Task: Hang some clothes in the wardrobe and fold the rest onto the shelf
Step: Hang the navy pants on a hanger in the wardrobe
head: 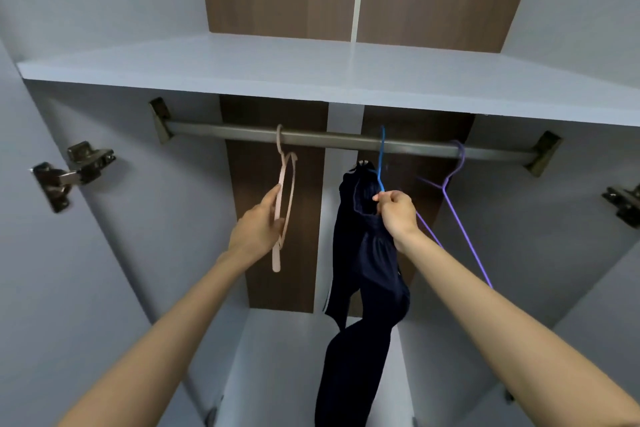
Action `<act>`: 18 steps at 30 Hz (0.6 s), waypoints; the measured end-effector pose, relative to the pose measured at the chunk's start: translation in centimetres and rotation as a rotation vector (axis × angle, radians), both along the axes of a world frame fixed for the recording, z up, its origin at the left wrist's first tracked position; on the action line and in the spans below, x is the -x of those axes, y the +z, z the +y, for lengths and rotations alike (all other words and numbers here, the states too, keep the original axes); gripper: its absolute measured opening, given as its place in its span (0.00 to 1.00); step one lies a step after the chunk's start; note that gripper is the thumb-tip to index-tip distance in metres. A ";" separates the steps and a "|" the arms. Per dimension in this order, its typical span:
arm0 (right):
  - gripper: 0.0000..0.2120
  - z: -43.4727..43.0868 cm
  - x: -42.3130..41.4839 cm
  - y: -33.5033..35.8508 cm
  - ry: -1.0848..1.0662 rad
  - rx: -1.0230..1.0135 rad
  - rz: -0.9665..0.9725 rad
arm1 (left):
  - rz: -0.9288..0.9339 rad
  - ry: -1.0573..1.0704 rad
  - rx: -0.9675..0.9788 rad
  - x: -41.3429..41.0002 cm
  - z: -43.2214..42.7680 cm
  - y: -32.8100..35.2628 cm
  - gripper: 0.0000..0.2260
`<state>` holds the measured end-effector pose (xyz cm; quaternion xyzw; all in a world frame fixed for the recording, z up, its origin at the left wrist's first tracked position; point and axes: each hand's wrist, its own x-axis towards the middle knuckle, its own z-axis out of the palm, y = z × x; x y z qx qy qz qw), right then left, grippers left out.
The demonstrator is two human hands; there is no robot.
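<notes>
A grey metal rail (332,140) runs across the wardrobe under a pale shelf (311,73). Three hangers hook over the rail. On the left hangs a pink hanger (285,191); my left hand (259,225) holds it with fingers and thumb around its lower part. In the middle, a blue hanger (382,156) carries a dark navy garment (367,270) that hangs down long. My right hand (396,211) pinches the blue hanger and the garment's top edge. An empty purple hanger (457,198) hangs to the right, behind my right wrist.
Open door hinges stand at the left (69,170) and right (623,203) wardrobe sides. The back wall has brown wood panels (273,218). A pale floor or lower shelf (287,357) lies below the garment.
</notes>
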<state>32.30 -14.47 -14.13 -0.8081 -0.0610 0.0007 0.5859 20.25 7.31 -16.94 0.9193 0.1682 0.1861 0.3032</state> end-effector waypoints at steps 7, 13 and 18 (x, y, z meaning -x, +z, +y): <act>0.09 -0.8 -0.7 -0.9 0.060 0.099 0.035 | 0.005 0.018 0.012 0.4 -0.7 -0.3 0.25; 0.13 -2.4 0.5 0.7 0.164 0.195 0.028 | 0.027 0.050 -0.071 1.3 -2.1 0.6 0.28; 0.15 -4.3 3.6 2.1 0.175 0.238 -0.126 | -0.096 0.056 -0.163 3.5 -3.8 2.5 0.26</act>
